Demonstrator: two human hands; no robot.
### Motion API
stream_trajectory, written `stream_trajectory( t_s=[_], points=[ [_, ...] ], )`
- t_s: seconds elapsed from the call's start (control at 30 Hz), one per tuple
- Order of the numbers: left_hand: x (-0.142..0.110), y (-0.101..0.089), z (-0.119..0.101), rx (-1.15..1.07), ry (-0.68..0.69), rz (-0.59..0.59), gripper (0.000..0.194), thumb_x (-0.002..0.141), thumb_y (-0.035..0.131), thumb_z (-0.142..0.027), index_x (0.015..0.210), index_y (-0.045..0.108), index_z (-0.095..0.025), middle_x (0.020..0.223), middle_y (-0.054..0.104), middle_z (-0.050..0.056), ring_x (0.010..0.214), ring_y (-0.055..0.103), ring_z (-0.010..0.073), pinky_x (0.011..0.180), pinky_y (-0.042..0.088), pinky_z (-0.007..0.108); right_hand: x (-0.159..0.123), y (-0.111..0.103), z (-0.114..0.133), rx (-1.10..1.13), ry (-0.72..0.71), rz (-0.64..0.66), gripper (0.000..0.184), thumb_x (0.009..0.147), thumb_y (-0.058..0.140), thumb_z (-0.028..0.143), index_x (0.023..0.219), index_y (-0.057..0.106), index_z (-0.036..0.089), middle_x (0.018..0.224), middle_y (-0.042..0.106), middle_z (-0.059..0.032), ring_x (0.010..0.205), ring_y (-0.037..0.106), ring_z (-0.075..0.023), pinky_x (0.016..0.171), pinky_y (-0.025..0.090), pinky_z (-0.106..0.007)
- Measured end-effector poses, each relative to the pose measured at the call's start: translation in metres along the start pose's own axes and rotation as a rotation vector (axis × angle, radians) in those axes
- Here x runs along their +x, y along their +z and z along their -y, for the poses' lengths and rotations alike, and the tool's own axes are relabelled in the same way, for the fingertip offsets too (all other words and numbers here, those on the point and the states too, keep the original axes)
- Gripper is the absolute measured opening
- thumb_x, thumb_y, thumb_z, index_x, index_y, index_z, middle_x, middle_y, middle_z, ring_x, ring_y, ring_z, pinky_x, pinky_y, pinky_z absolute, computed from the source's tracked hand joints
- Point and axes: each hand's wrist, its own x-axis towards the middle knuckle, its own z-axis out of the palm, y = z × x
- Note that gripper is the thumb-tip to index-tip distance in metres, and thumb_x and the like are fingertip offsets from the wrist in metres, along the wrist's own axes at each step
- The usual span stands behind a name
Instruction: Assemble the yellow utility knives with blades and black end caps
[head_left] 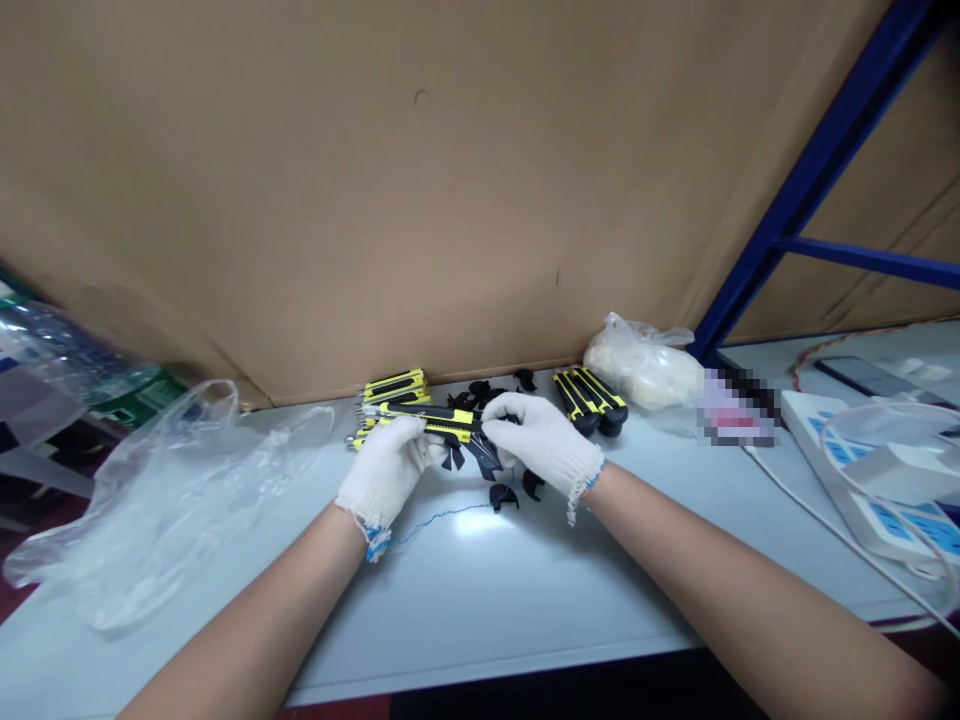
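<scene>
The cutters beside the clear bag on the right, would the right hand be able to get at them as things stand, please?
Probably yes: the cutters lie close by the right hand, nothing visible between, though its fingers are busy at the held cutter.

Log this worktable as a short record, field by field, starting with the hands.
Left hand: white knit glove, holding a yellow-and-black utility knife
Right hand: white knit glove, fingers closed at the knife's end; any small part inside is hidden
Behind left hand: stacked yellow-and-black knife bodies
Around right hand: loose black plastic pieces
Beyond right hand: row of black-and-yellow knives
Far left: clear plastic bag
</scene>
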Motion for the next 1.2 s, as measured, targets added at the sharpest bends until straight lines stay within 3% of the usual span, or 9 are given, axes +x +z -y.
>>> stream_trajectory(
  t_s=[0.2, 0.33, 0.4, 0.5, 0.6, 0.87, 1.07, 1.2],
  points=[
    [0.004, -0.001, -0.005, -0.019, 0.026, -0.051, 0.023, 0.072, 0.078, -0.016, 0.093, 0.068, -0.016, 0.076, 0.073, 0.003, 0.054, 0.064, 0.0144, 0.051, 0.056, 0.028, 0.005, 0.002, -0.006, 0.14, 0.124, -0.014, 0.026, 0.08, 0.062, 0.014, 0.104, 0.072, 0.02, 0.057, 0.062, 0.0037, 0.054, 0.059, -0.0145, 0.051, 0.047, -0.024],
    [0.005, -0.001, -0.011, -0.025, 0.041, -0.074, 0.023, 0.071, 0.078, -0.016, 0.091, 0.066, -0.017, 0.074, 0.072, 0.002, 0.053, 0.063, 0.0137, 0.049, 0.053, 0.026, 0.005, 0.004, -0.012, 0.099, 0.041, -0.01, 0.037, 0.085, 0.067, 0.016, 0.122, 0.07, 0.021, 0.084, 0.075, -0.0005, 0.063, 0.066, -0.014, 0.061, 0.056, -0.028],
    [0.004, 0.001, -0.011, -0.02, 0.036, -0.071, 0.021, 0.071, 0.078, -0.016, 0.088, 0.065, -0.017, 0.073, 0.071, 0.002, 0.052, 0.062, 0.0135, 0.047, 0.052, 0.026, 0.004, 0.005, -0.014, 0.031, -0.049, -0.024, 0.031, 0.087, 0.069, 0.017, 0.118, 0.07, 0.022, 0.099, 0.077, -0.002, 0.073, 0.071, -0.0144, 0.071, 0.06, -0.03],
    [0.004, 0.002, -0.009, -0.01, 0.035, -0.074, 0.022, 0.07, 0.08, -0.017, 0.089, 0.067, -0.016, 0.074, 0.073, 0.003, 0.054, 0.063, 0.0148, 0.046, 0.052, 0.026, 0.003, 0.006, -0.015, 0.019, -0.12, -0.041, 0.022, 0.088, 0.069, 0.017, 0.109, 0.069, 0.022, 0.097, 0.077, 0.0, 0.082, 0.073, -0.0151, 0.078, 0.06, -0.031],
    [0.003, 0.0, -0.006, -0.007, 0.048, -0.09, 0.025, 0.07, 0.082, -0.018, 0.091, 0.068, -0.016, 0.073, 0.072, 0.002, 0.054, 0.064, 0.0151, 0.047, 0.053, 0.026, 0.002, 0.006, -0.015, 0.098, -0.086, -0.023, 0.019, 0.088, 0.07, 0.017, 0.107, 0.067, 0.022, 0.091, 0.076, 0.0005, 0.081, 0.074, -0.0158, 0.074, 0.06, -0.03],
    [0.001, 0.0, -0.006, 0.012, 0.074, -0.075, 0.027, 0.072, 0.086, -0.019, 0.091, 0.066, -0.015, 0.08, 0.073, 0.003, 0.059, 0.065, 0.015, 0.049, 0.053, 0.027, 0.003, 0.009, -0.017, 0.13, -0.068, -0.028, 0.024, 0.089, 0.069, 0.015, 0.112, 0.066, 0.021, 0.106, 0.078, -0.0021, 0.086, 0.077, -0.0159, 0.082, 0.063, -0.032],
    [0.003, -0.003, -0.006, 0.019, 0.093, -0.075, 0.029, 0.072, 0.087, -0.019, 0.092, 0.066, -0.015, 0.084, 0.074, 0.004, 0.06, 0.065, 0.0153, 0.051, 0.055, 0.028, 0.001, 0.009, -0.008, 0.184, 0.008, 0.006, 0.027, 0.088, 0.067, 0.01, 0.113, 0.064, 0.021, 0.114, 0.077, -0.005, 0.083, 0.078, -0.015, 0.076, 0.065, -0.03],
    [0.006, -0.005, -0.007, 0.006, 0.065, -0.074, 0.027, 0.071, 0.084, -0.019, 0.092, 0.067, -0.014, 0.075, 0.073, 0.003, 0.054, 0.064, 0.0147, 0.049, 0.055, 0.027, -0.003, 0.003, -0.005, 0.131, -0.006, 0.093, 0.037, 0.089, 0.056, 0.006, 0.122, 0.063, 0.022, 0.098, 0.077, -0.0025, 0.079, 0.077, -0.0158, 0.076, 0.064, -0.032]
  ],
)
